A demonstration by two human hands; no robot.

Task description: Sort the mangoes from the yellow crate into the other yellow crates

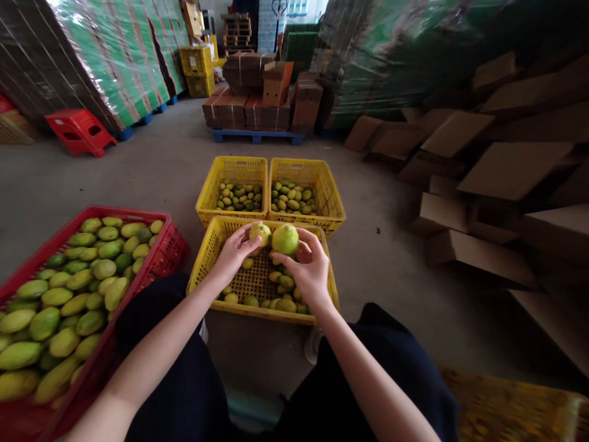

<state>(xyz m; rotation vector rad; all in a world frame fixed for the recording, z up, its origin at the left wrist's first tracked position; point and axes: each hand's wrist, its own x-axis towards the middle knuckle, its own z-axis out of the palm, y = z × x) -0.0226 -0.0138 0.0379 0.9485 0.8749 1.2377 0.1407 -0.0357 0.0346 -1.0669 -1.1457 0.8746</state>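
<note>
My left hand (237, 248) grips a yellowish lemon (261, 233) between thumb and fingers. In my right hand (310, 261) is a larger, greener lemon (285, 239), held close beside the first with a narrow gap between them. Both hands are raised over the near yellow crate (267, 314), whose slotted floor shows in the middle. Several lemons (285, 305) lie along its near side and its right side. Behind it, two more yellow crates (232, 161) stand side by side, each with a layer of green and yellow lemons.
At my left, a red crate (133, 215) is heaped with lemons. Open cardboard boxes (515, 169) are piled on the right. Ahead are a blue pallet (257, 135) bearing stacked cartons and a red stool (80, 132). Tall wrapped stacks (115, 55) stand beyond.
</note>
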